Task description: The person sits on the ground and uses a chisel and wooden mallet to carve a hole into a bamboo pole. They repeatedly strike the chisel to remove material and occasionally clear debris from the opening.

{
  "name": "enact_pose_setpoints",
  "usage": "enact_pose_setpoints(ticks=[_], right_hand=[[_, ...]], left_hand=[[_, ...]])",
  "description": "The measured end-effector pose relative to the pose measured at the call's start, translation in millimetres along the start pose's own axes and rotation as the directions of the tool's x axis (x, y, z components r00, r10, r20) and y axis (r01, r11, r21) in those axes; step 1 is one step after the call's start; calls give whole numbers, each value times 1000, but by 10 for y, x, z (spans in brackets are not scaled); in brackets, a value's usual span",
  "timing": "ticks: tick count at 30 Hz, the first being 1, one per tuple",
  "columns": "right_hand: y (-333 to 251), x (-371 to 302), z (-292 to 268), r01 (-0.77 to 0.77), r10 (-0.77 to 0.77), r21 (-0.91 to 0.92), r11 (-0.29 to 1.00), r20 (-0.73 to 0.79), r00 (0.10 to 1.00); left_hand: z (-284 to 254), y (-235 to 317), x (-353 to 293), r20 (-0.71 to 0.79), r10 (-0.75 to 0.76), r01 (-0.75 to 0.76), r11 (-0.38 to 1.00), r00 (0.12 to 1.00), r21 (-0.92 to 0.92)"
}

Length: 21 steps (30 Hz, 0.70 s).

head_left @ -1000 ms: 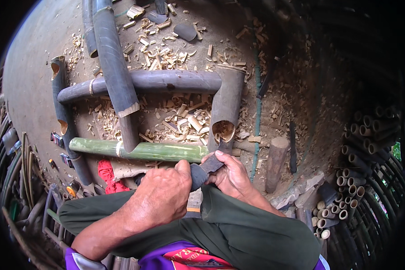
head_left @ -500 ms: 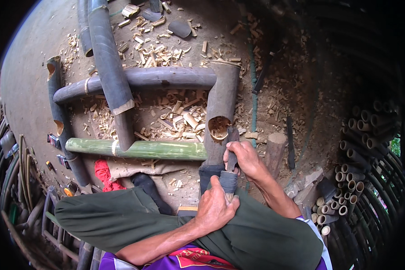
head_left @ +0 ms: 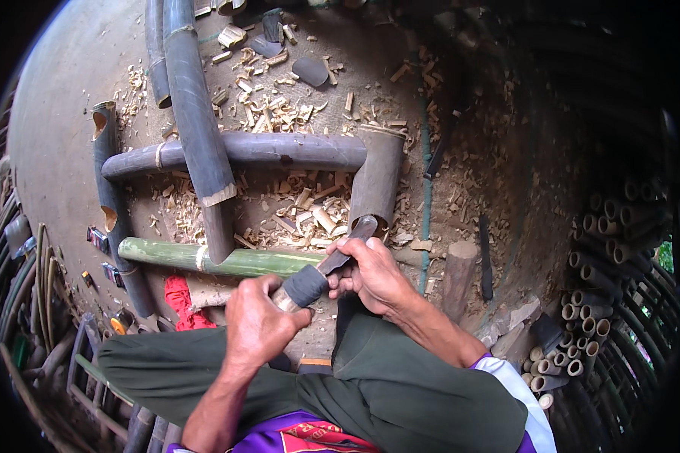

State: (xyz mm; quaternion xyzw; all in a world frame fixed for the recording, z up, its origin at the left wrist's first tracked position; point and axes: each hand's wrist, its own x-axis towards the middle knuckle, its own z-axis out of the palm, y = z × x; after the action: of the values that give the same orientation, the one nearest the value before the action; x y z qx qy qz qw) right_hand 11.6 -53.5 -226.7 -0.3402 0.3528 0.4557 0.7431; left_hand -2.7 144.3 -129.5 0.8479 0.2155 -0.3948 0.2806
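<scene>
Steel knife [head_left: 332, 264] slanting up-right, left hand [head_left: 261, 325] gripping handle, right hand [head_left: 374, 275] pinching blade.

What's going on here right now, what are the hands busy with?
A seated person works bamboo with a knife. The left hand grips its dark handle, and the right hand steadies the blade, whose tip sits at the open end of a short bamboo tube. A green bamboo pole lies just beyond the hands, among grey bamboo poles and wood chips.
</scene>
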Motion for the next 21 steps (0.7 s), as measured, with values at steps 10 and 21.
enact_pose_setpoints(ticks=[10,21], right_hand=[[251,-98,-263,-54,-202,711,701,270,941],[23,-40,55,86,-83,241,967,-20,996]], left_hand=[[-204,946,-48,105,721,-547,413,685,728],[-155,212,23,-36,86,-79,983,996,164]])
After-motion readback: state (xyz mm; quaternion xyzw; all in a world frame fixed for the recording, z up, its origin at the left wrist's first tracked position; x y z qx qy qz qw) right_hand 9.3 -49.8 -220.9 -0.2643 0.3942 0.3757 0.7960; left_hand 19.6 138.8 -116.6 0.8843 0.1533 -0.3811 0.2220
